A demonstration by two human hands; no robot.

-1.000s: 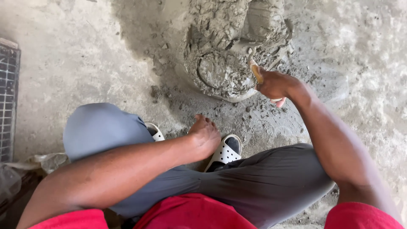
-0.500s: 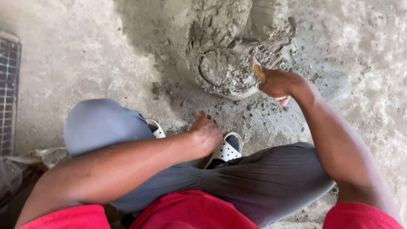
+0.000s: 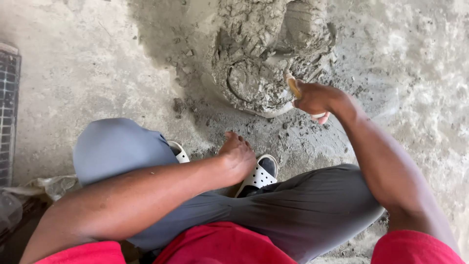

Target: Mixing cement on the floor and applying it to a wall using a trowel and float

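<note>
Two hands, right hand (image 3: 316, 99) gripping wooden trowel handle (image 3: 293, 87), angled up-left into mortar heap (image 3: 264, 58)

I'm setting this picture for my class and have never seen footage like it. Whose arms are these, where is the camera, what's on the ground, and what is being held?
The camera sits on a person's head and looks down, so the arms, knees and sandal belong to the wearer, who is crouching. No machine is involved, only bare hands. On the concrete floor lies a mound of wet grey mortar, with a round ring shape pressed into it. The right hand is closed on a tool with a pale handle, at the edge of the mound; the tool's working end is hidden, so I cannot say what kind it is. The left hand holds nothing and rests low by a white sandal. A metal grate shows at the left edge.
</note>
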